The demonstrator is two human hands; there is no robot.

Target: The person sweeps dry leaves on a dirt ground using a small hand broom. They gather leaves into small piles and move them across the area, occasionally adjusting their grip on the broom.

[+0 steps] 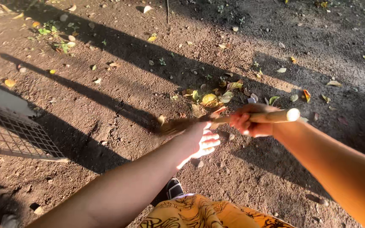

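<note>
Right hand grips broom handle; left hand spread open.

The broom handle was pale tan. Below it, the garment was orange with black swirls, and leaves beside it were yellow-green

Open dirt; wire cage left.

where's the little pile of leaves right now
In the head view, the pile of leaves lies on the dirt ground just above centre, directly beyond the broom that the right hand grips, with the left hand just below.
</note>
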